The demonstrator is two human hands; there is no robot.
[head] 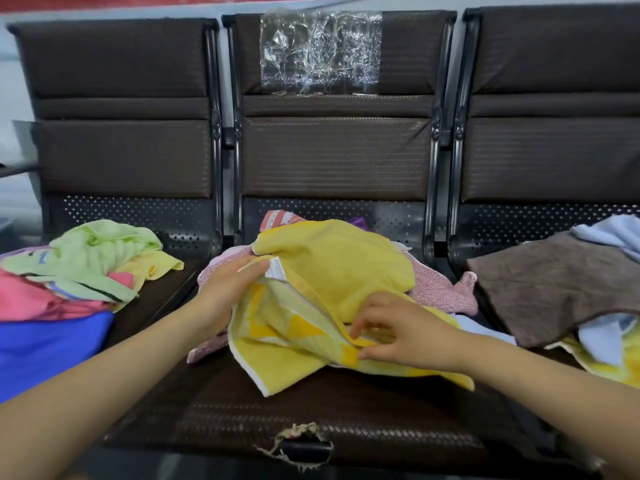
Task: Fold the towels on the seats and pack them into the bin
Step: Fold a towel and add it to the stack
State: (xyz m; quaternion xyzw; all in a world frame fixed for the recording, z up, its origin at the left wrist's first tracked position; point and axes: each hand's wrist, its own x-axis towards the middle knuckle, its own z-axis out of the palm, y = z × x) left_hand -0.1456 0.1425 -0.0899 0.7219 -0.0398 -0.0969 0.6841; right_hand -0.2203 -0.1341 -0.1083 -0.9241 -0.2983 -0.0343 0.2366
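Note:
A yellow towel (pixel 332 271) lies bunched on the middle seat (pixel 242 420), on top of a speckled pink towel (pixel 440 289). My left hand (pixel 228 282) grips the yellow towel's edge near its white label. My right hand (pixel 394 330) pinches a fold along the towel's near edge. On the left seat is a pile with a light green towel (pixel 93 258), a pink one (pixel 31 299) and a blue one (pixel 45 348). The right seat holds a brown towel (pixel 554 285) and light blue cloth (pixel 613 233). No bin is in view.
Three dark brown seats stand in a row with high backs. Clear plastic film (pixel 318 53) is stuck to the middle backrest. The middle seat's front edge has a torn spot (pixel 301 441). Metal frames (pixel 221 202) separate the seats.

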